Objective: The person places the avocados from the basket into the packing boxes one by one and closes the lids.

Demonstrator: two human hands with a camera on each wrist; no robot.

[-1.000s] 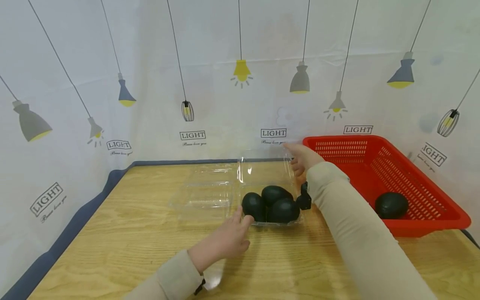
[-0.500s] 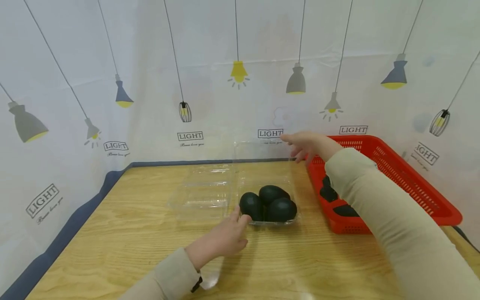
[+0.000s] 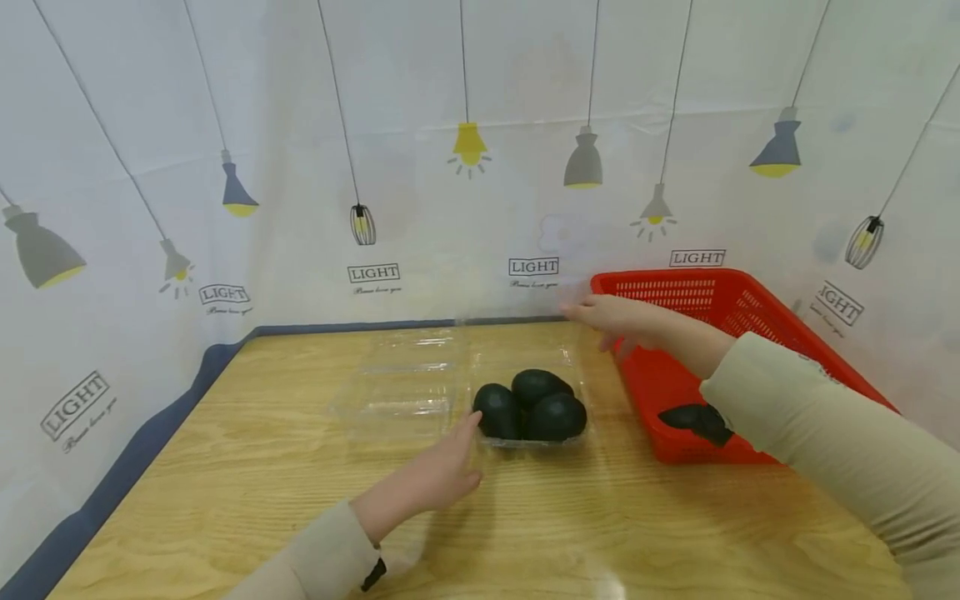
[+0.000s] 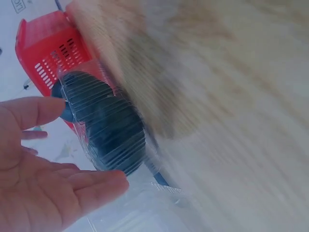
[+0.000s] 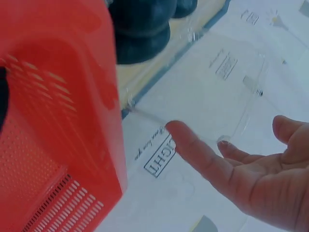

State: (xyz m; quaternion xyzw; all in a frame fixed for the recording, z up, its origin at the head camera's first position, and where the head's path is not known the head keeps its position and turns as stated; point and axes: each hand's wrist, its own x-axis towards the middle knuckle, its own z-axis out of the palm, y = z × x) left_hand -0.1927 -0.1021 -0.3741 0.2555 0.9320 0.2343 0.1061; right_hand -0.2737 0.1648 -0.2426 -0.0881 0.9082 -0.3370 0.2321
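Three dark green avocados [image 3: 555, 415] sit together in a clear plastic clamshell box [image 3: 532, 444] on the table. My left hand [image 3: 438, 475] is at the box's front left corner, a fingertip at its edge. In the left wrist view, its fingers [image 4: 99, 191] are spread beside the clear wall. My right hand [image 3: 630, 321] hovers near the box's back right, above the red basket's left side. In the right wrist view, its extended index fingertip overlaps the edge of the raised clear lid [image 5: 193, 92]; whether they touch, I cannot tell. Neither hand holds anything.
A red plastic basket [image 3: 690, 452] stands on the right; a dark avocado [image 3: 677, 415] inside is partly hidden by the wrist camera. Left of the filled box lies another clear plastic container [image 3: 408, 383]. A printed curtain [image 3: 300, 167] hangs behind the wooden table [image 3: 285, 467].
My right hand has moved from the lid's right edge rightward toward the basket and dipped a little lower. The lid leans farther back. My left hand stays by the box's corner.
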